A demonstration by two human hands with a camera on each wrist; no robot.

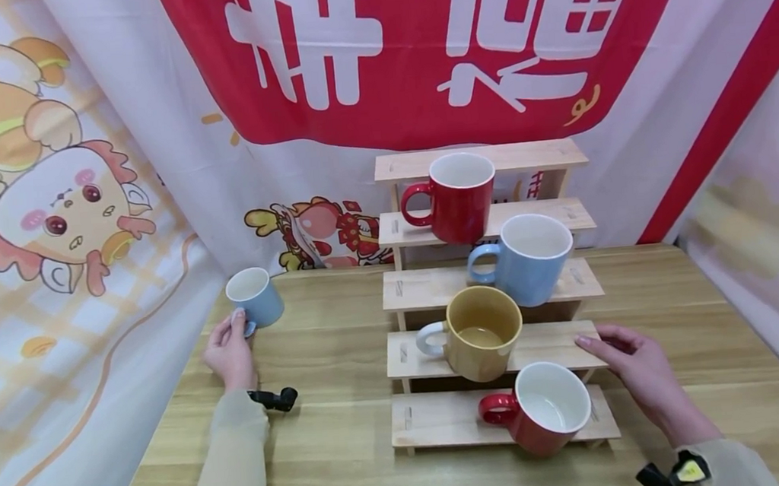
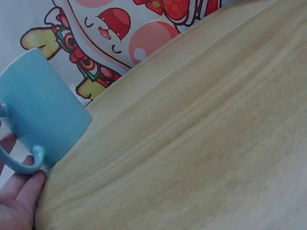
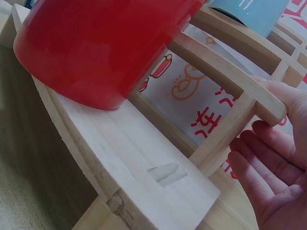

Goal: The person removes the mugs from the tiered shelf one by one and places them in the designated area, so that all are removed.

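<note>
At the table's far left corner, my left hand pinches the handle of a light blue mug with a white inside. The left wrist view shows fingers curled at that mug's handle, its base by the tabletop. My right hand holds the right end of a tiered wooden rack, thumb on top of the second step from the bottom. In the right wrist view the other fingers lie below that board's end. A red mug stands on the lowest step there.
On the rack's steps, from the top down, sit a red mug, another light blue mug, a yellow mug with a white handle and the lower red mug. Printed cloth hangs behind the wooden table.
</note>
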